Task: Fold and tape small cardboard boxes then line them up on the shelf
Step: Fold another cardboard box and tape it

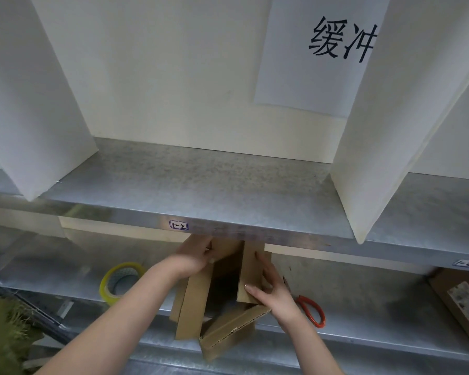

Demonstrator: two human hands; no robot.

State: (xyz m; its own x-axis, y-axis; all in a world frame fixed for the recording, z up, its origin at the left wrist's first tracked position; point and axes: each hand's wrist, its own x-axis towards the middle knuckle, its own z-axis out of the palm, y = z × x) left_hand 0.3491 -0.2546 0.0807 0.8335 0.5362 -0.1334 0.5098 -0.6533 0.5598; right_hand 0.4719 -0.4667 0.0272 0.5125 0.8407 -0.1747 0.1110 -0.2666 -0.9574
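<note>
Soft, even light — lower shelf (363,307) shadowed, hands slightly blurred, edges bowed.

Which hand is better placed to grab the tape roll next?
Left, probably. The tape roll lies nearer the left hand, on its side of the cardboard box; the right hand holds the box's opposite panel, by the scissors.

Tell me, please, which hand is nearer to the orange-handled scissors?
Right. The right hand, holding the right wall of the cardboard box, sits just beside the orange-handled scissors; the left hand grips the left wall, across the box from them.
</note>
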